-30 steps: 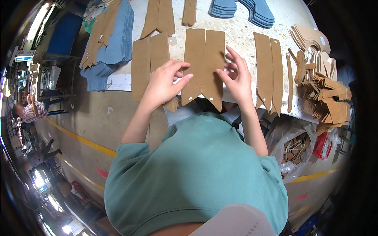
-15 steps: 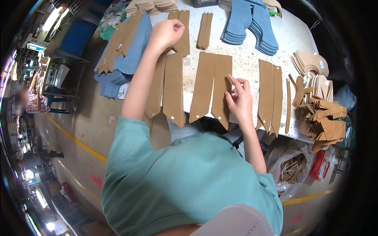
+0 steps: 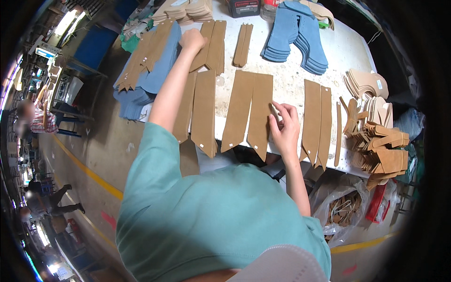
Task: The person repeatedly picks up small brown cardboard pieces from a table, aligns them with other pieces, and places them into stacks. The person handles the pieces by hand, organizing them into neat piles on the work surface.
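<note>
My left hand (image 3: 192,41) is closed at the far left of the table, between brown strips (image 3: 155,44) lying on a blue stack (image 3: 164,70) and a pair of brown pieces (image 3: 213,44). Its fingertips are curled out of sight, so I cannot make out what they hold. My right hand (image 3: 285,128) hovers with its fingers apart and slightly bent, holding nothing, beside the right edge of a brown leather-like panel (image 3: 260,110). Left of that lies a matching panel (image 3: 238,105). Another brown pair (image 3: 203,108) lies near my left forearm, its pointed ends towards me.
Narrow brown strips (image 3: 311,117) lie to the right on the white table (image 3: 291,75). Blue cut pieces (image 3: 310,49) and a black container (image 3: 244,7) stand farther back. Beige and brown piles (image 3: 392,160) crowd the right edge, above a plastic bag (image 3: 345,207) of scraps.
My left hand has shifted left towards the blue stack and turned, its fingers now hidden. My right hand stays beside the brown panel. The view has tilted slightly; a person at far left has moved.
</note>
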A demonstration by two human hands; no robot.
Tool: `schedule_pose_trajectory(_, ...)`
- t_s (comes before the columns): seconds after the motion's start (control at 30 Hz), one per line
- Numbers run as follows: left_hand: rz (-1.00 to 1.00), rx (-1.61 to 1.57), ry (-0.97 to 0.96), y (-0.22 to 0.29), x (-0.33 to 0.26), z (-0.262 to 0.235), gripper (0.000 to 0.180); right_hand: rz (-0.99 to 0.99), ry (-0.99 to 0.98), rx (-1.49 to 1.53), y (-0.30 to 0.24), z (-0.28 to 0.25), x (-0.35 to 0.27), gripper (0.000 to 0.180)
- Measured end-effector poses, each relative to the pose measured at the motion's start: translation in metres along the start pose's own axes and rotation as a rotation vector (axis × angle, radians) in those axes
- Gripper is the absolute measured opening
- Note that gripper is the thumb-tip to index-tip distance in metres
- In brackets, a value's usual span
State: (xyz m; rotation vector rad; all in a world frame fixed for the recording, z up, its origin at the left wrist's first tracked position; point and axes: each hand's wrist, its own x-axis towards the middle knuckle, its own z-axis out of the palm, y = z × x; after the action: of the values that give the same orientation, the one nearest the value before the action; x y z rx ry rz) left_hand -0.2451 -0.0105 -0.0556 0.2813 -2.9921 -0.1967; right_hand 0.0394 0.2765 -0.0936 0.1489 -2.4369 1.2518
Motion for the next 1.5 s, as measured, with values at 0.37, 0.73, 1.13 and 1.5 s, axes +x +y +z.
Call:
schedule_pose_trajectory(0.37, 0.029, -0.829, 0.001, 0.001, 0.004, -0.012, 0.032, 0.083, 0.000, 0.122, 0.000, -0.002, -0.001, 0.032)
schedule_pose_trajectory(0.73, 0.780, -1.305, -0.370, 0.082, -0.106, -0.100, 0.039, 0.135, 0.023, 0.592, -0.026, -0.024, 0.041, 0.041)
schedule_pose_trajectory(1.13, 0.642, -1.355, -0.644, 0.125, -0.142, -0.076, 0.045, 0.324, -0.166, 0.891, -0.035, -0.049, 0.027, 0.046)
schedule_pose_trajectory(1.5, 0.555, -1.075, -0.773, 0.116, -0.136, -0.017, 0.038, 0.489, -0.180, 0.689, -0.022, -0.047, -0.021, 0.044)
